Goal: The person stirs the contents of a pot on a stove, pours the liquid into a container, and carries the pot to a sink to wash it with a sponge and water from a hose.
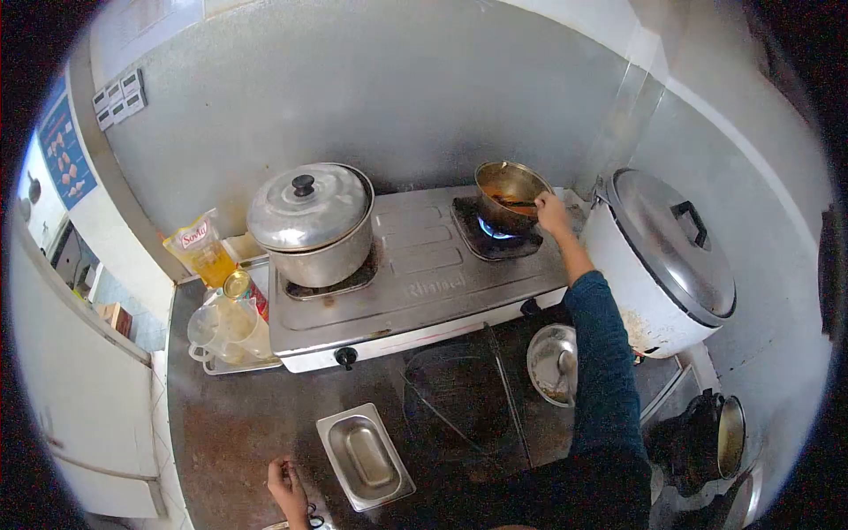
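A small pot [507, 187] of reddish food is set over a lit burner [528, 247] at the right side of a two-burner stove [424, 251], apparently so that its contents can be heated. A dark utensil [514, 203] is dipped into the pot, its end pinched between the closed fingers of the right hand [549, 210]; by the look of it, the food can be reached this way with the fingers kept at the rim, off the flame. The left hand [284, 486] is held low over the counter [231, 424], fingers loosely curled, beside an oblong steel pan [366, 458]; whether anything is gripped there cannot be told. A large lidded pot [320, 252] is seated on the other burner, and a metal bowl [549, 352] with a spoon in it is placed near the stove's front, seemingly within easy reach.
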